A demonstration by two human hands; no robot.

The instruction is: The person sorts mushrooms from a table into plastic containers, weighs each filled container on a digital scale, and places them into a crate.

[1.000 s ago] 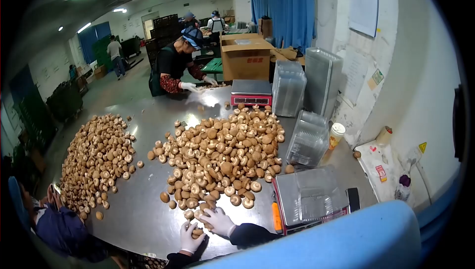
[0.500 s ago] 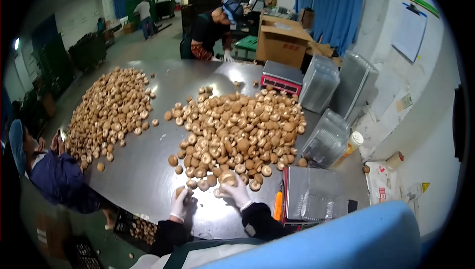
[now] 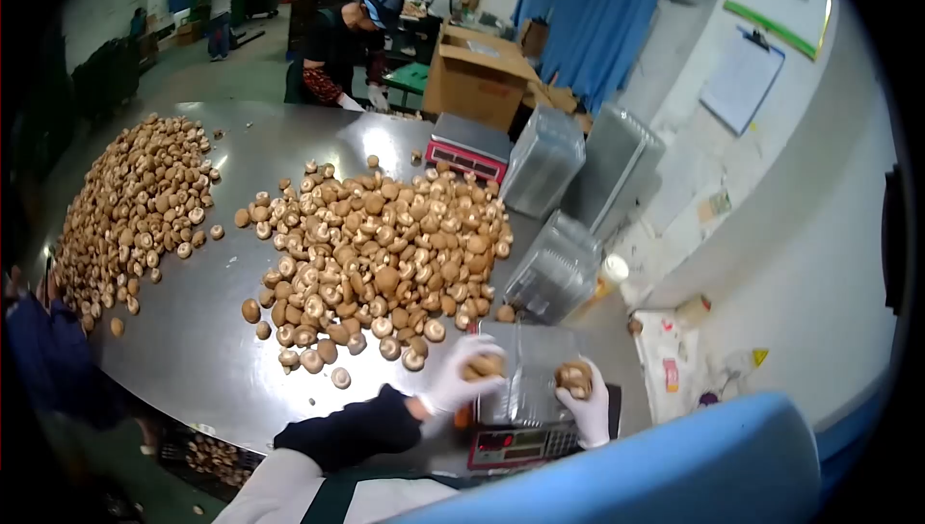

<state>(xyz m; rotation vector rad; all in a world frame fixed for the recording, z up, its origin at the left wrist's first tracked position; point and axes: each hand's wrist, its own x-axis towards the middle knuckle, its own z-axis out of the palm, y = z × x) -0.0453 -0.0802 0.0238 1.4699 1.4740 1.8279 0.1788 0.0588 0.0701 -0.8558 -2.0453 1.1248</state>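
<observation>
My left hand (image 3: 455,377), in a white glove, is closed around brown mushrooms (image 3: 484,366) over the left side of a clear plastic tray (image 3: 536,370). At the tray's right side, my gloved right hand (image 3: 590,412) grips another brown mushroom or a small bunch (image 3: 574,379); the exact number is hard to make out. Beneath the tray is a red-framed digital scale (image 3: 482,449) with a lit red display. A large pile of mushrooms (image 3: 385,254) lies on the metal table just beyond my left hand.
A second mushroom heap (image 3: 145,201) covers the table's left part, near a person's blue sleeve (image 3: 48,360). Stacked clear trays (image 3: 554,269), another scale (image 3: 469,146) and a cardboard box (image 3: 477,81) line the right side. A gloved co-worker (image 3: 337,52) stands at the far edge.
Both hands have moved right, from the near edge of the mushroom pile to the tray on the scale, with mushrooms in them. The view has turned right.
</observation>
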